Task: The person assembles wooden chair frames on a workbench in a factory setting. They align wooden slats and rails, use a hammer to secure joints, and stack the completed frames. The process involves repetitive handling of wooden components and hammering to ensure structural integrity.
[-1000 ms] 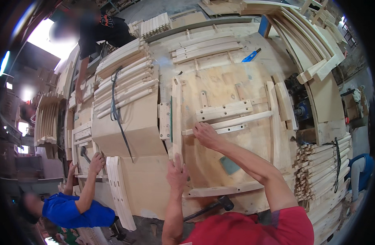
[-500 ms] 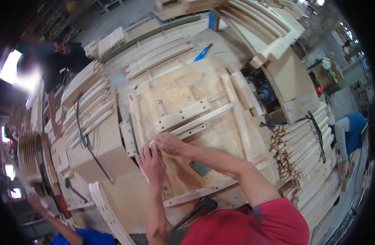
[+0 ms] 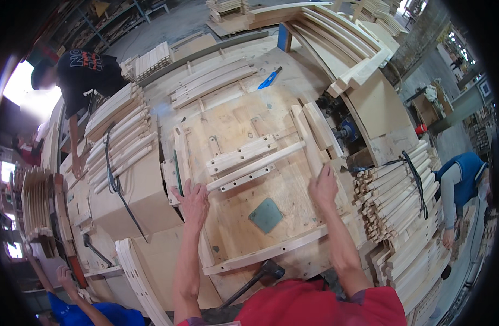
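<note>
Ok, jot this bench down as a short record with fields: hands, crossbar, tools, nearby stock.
Left hand: at the left rail, beside the crossbar's end
Right hand: at the right rail, grip unclear
Crossbar: lies between the two rails
Hammer: on the person's side of the front rail
Nearby stock: tied bundle of sticks, right

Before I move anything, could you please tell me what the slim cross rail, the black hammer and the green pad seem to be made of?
Slim cross rail: wood, apparently unfinished, being pale and without gloss.
Black hammer: perhaps rubber or dark metal; its dull, dark surface fits either.
Green pad: flat and matte without visible grain, possibly plastic or painted board.
</note>
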`<state>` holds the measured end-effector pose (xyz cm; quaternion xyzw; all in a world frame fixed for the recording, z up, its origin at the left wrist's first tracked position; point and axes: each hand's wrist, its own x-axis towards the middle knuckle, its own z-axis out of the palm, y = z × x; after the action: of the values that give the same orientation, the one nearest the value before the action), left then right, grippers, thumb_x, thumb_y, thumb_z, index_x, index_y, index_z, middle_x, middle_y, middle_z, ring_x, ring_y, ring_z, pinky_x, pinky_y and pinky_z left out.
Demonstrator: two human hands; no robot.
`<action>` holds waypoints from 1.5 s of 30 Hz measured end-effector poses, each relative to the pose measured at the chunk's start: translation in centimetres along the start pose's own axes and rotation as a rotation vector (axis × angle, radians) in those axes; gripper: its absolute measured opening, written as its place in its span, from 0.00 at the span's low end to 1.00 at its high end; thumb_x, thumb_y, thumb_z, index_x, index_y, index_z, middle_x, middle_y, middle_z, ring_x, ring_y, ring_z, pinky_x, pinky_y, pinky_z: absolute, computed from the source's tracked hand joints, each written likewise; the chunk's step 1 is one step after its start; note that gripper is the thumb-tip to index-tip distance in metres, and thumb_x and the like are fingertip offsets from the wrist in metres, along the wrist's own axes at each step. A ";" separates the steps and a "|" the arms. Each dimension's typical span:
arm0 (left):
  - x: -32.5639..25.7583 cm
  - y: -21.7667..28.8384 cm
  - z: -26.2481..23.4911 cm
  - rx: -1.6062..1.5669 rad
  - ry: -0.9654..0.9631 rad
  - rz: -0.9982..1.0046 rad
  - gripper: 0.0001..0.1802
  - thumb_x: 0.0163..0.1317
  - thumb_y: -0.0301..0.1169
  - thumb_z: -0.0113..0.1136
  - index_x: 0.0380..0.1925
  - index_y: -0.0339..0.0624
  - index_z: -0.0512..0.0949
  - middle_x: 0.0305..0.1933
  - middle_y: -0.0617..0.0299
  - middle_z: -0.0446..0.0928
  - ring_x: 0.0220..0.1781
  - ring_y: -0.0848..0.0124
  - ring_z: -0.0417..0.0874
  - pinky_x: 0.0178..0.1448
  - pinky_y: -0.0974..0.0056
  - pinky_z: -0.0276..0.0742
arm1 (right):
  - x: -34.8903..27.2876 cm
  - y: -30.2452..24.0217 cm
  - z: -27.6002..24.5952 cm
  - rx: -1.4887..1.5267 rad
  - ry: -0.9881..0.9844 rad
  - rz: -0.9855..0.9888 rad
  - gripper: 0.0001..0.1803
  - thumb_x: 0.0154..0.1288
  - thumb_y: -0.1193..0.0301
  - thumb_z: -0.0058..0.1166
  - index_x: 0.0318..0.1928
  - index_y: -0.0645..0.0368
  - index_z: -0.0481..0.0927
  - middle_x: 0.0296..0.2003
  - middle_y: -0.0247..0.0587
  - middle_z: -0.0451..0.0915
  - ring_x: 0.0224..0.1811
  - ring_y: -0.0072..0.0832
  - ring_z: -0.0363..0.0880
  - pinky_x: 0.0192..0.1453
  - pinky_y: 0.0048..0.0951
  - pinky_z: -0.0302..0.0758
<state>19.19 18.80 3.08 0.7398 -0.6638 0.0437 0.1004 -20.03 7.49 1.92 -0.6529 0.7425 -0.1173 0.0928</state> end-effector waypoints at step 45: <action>-13.1 3.2 -0.6 -0.375 0.002 -0.585 0.23 0.63 0.20 0.63 0.59 0.39 0.79 0.66 0.27 0.69 0.60 0.33 0.75 0.62 0.42 0.74 | 29.5 -36.0 9.4 0.097 0.012 -1.237 0.23 0.56 0.72 0.66 0.51 0.59 0.74 0.49 0.49 0.78 0.52 0.52 0.77 0.53 0.50 0.75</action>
<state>14.52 31.35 1.34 0.8675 -0.4199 -0.1091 0.2435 12.94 -26.61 4.07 -0.9567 0.2207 -0.1868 0.0330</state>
